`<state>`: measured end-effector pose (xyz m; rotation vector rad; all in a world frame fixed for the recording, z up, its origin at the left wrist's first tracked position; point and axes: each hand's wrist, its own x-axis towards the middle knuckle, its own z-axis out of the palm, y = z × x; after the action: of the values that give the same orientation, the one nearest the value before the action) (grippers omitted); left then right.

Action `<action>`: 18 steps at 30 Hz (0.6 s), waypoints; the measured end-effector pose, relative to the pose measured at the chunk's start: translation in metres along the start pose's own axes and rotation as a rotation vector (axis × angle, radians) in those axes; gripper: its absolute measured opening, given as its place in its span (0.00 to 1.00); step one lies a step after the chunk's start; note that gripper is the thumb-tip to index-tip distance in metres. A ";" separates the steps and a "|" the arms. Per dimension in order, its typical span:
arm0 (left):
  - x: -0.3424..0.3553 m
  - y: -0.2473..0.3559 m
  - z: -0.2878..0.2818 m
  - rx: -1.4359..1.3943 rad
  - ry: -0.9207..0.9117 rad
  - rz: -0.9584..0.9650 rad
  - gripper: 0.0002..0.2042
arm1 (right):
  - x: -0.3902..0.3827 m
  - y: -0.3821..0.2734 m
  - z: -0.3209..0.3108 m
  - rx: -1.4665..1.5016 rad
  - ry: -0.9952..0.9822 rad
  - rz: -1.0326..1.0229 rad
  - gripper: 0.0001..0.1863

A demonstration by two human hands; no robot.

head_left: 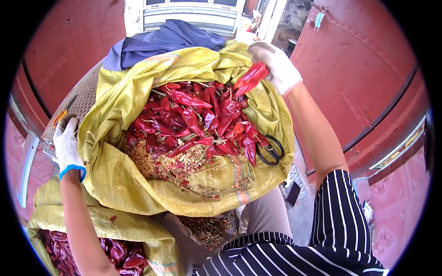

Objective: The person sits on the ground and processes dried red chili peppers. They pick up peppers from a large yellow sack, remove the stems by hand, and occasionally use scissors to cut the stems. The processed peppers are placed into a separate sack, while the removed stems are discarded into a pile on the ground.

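Note:
My right hand (275, 66), in a white glove with grey fingertips, is closed on red dried chili peppers (251, 79) above the far right rim of an open yellow woven sack (110, 154). My left hand (67, 140), in a white glove with a blue cuff, is at the sack's left side. Its fingers are curled beside an orange-handled tool (59, 118); whether they grip it is hidden. Glossy red dried chilies (191, 119) lie heaped in the sack, with pale seeds and stem bits (154, 161) toward me. Black-handled scissors (272, 151) rest at the heap's right edge.
Another yellow sack (99, 218) of darker chilies stands at lower left. Stems and scraps (207, 230) lie below, between my legs. Blue-grey cloth (168, 41) drapes over the far rim. A perforated surface (83, 101) sits behind at left; a phone (293, 194) is at right.

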<state>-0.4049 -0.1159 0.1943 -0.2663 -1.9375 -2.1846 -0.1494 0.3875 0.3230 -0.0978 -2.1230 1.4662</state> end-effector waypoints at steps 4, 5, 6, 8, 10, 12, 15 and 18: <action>-0.127 0.084 0.102 0.169 -0.396 0.143 0.28 | -0.106 -0.049 0.066 -0.412 -0.286 -0.155 0.24; -0.166 0.098 0.127 0.104 -0.545 0.105 0.33 | -0.129 -0.057 0.077 -0.285 -0.303 -0.063 0.24; -0.199 0.112 0.145 0.187 -0.690 0.147 0.34 | -0.148 -0.062 0.080 -0.314 -0.299 -0.064 0.24; -0.247 0.128 0.160 0.073 -0.982 0.016 0.37 | -0.171 -0.059 0.084 -0.329 -0.306 -0.107 0.24; -0.281 0.123 0.169 -0.266 -1.103 -0.200 0.39 | -0.185 -0.046 0.086 -0.282 -0.281 -0.158 0.22; -0.294 0.112 0.165 -0.343 -1.037 -0.328 0.41 | -0.197 -0.036 0.096 -0.155 -0.265 -0.111 0.19; -0.322 0.081 0.169 -0.453 -1.012 -0.337 0.41 | -0.214 -0.029 0.102 -0.110 -0.254 -0.072 0.13; -0.334 0.070 0.167 -0.347 -0.932 -0.362 0.43 | -0.219 -0.019 0.101 -0.039 -0.251 -0.017 0.10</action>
<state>-0.0653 0.0537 0.1909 -1.2756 -2.0754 -2.9761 -0.0078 0.2160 0.2277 0.0946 -2.3458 1.4933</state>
